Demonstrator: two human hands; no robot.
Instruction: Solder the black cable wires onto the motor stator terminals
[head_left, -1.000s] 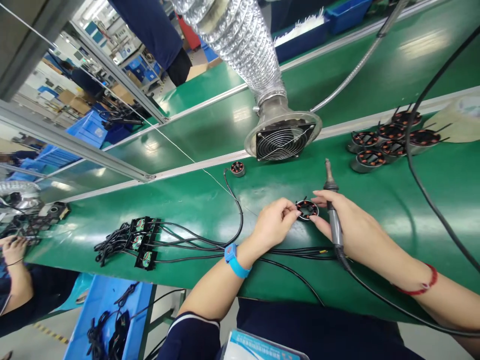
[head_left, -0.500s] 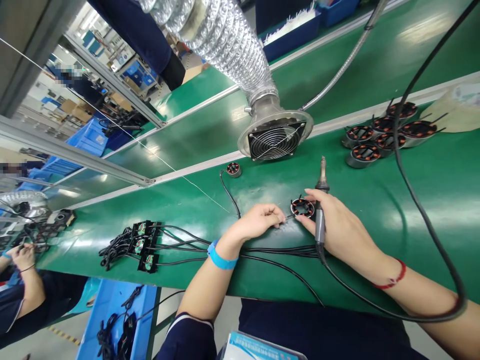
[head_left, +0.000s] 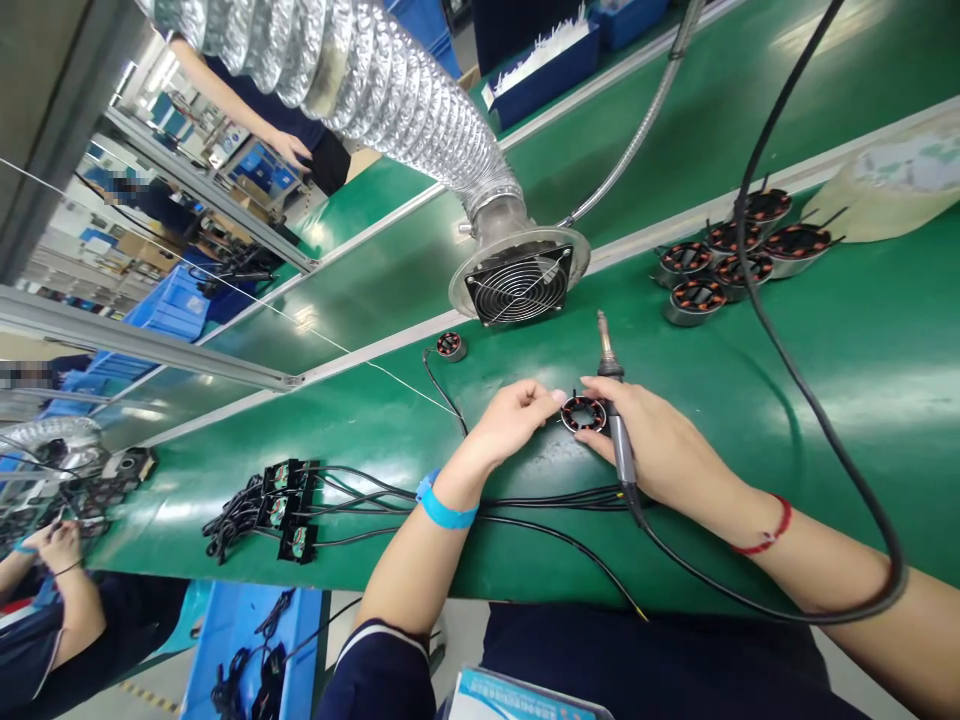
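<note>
A: Small wound stator (head_left: 583,413) flat on green surface (head_left: 787,360), just in front of extraction fan (head_left: 519,283).

B: Left hand (head_left: 512,421) fingers pinched at its left edge, on rim or lead — cannot tell. Right hand (head_left: 660,450) wrapped around soldering iron (head_left: 615,420), fingertips steadying right rim.

A: Best kept pinned flat, tip clear of windings, cables (head_left: 525,498) untouched.

left hand (head_left: 510,420) has returned to touch the stator (head_left: 583,413)

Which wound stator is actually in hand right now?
The stator pinched between left hand and right hand. The lone one and the far cluster lie untouched.
</note>
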